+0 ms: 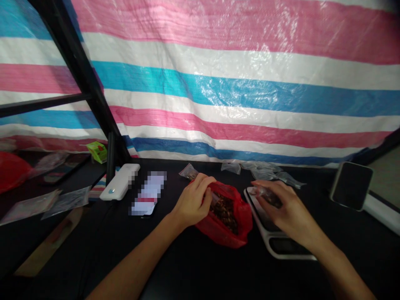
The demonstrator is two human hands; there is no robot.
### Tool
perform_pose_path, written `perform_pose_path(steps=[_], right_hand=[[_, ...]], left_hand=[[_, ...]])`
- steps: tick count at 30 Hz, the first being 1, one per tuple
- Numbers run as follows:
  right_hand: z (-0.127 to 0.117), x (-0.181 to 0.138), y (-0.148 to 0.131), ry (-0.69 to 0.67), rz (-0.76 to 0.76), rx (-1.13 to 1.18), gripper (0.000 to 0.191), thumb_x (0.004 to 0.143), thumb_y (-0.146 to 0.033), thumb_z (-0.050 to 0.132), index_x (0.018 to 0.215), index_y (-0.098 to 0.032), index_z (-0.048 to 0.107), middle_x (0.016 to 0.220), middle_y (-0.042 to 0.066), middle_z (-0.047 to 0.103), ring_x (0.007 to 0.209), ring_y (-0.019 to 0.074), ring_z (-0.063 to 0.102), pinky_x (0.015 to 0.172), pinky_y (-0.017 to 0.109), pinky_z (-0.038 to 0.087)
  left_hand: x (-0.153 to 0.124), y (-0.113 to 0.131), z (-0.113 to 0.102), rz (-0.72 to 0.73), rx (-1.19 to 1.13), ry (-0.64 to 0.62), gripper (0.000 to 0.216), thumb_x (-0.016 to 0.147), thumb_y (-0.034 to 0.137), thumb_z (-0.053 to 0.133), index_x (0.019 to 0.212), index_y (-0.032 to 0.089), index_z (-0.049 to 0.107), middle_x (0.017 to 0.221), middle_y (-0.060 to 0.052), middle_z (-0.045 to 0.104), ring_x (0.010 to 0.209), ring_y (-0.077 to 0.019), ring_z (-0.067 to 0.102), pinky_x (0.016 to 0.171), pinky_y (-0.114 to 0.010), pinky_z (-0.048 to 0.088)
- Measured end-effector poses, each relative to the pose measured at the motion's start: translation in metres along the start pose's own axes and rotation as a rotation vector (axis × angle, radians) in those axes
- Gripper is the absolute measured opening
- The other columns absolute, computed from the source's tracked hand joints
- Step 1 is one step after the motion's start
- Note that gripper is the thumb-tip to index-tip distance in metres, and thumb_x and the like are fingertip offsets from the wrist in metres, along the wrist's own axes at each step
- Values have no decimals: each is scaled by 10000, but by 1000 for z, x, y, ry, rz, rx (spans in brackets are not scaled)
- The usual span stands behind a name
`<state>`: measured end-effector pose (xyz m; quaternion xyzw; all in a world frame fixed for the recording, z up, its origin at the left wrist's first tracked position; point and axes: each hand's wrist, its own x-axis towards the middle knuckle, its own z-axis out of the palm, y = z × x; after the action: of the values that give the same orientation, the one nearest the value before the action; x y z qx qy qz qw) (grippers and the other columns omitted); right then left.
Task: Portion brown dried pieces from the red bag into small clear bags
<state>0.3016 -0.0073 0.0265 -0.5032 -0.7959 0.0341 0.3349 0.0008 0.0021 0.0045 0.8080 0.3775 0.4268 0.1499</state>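
Hands work side by side on the dark worktop (175, 266). Left hand (192, 200) curls into the mouth of a red bag (229, 227) of brown bits — grip closed on its rim or contents, I cannot tell which. Right hand (283, 210) pinches a small clear pouch (267, 194) over a scale (275, 237) just beside the bag. Spare pouches (262, 168) lie behind.

Thin, glossy, crinkled red plastic for the bag (233, 227); clear, shiny film for the pouch (265, 195) and spare pouches (265, 170). Smooth dark glossy top on the scale (265, 227), pale plastic rim. Matt black table (193, 266). Woven, shiny plastic tarp (237, 83). Smooth white plastic power bank (120, 181).
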Motion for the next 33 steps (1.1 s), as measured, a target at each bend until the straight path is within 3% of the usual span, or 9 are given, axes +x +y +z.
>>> perform_pose_path(steps=[3, 6, 11, 15, 19, 27, 33], right_hand=[[-13, -9, 32, -60, 51, -35, 338, 929, -344, 639, 1259, -284, 685, 1141, 73, 755, 1001, 296, 713, 916, 469, 569], [-22, -19, 45, -170, 44, -76, 431, 883, -284, 650, 1312, -322, 665, 1268, 60, 712, 1159, 316, 669, 1024, 524, 513], [-33, -34, 51, -39, 81, -2, 655, 831, -206, 552, 1468, -355, 538, 1547, 42, 512, 1451, 365, 433, 1194, 628, 297], [-35, -45, 66, 115, 96, 152, 669, 757, -178, 514, 1411, -304, 581, 1503, 50, 545, 1448, 373, 424, 1209, 581, 284], [-33, -52, 73, 165, 137, 229, 631, 715, -157, 492, 1314, -289, 639, 1419, 51, 604, 1411, 371, 457, 1197, 564, 304], [-34, -56, 70, 132, 147, 163, 579, 716, -183, 515, 1262, -310, 661, 1354, 28, 648, 1364, 356, 504, 1159, 518, 355], [-30, -60, 72, 77, 180, 156, 642, 753, -179, 471, 1371, -312, 578, 1442, 32, 592, 1409, 350, 455, 1162, 546, 292]], left_hand=[[-1, 0, 0, -2, 12, -9, 302, 986, 130, 439, 1253, 236, 532, 1149, -81, 603, 1064, -207, 633, 970, -364, 542], [-2, 1, 2, 16, 25, -16, 317, 978, 125, 452, 1266, 231, 534, 1158, -85, 610, 1065, -208, 637, 967, -365, 542], [-2, 1, 3, 19, 33, -12, 305, 980, 116, 452, 1254, 225, 534, 1160, -81, 608, 1081, -205, 630, 966, -360, 530], [-1, 0, 1, 17, 28, -4, 296, 990, 115, 447, 1251, 228, 527, 1156, -81, 597, 1083, -204, 619, 969, -360, 524], [-1, 0, 2, 14, 42, 3, 295, 990, 116, 451, 1250, 229, 529, 1148, -75, 593, 1065, -197, 621, 966, -353, 525], [-2, -5, 1, -3, 69, 21, 283, 994, 119, 451, 1238, 229, 546, 1145, -67, 605, 1040, -187, 632, 955, -342, 536], [-1, -6, 0, 3, 81, 31, 278, 999, 119, 449, 1235, 231, 544, 1147, -64, 606, 1067, -185, 635, 966, -338, 530]])
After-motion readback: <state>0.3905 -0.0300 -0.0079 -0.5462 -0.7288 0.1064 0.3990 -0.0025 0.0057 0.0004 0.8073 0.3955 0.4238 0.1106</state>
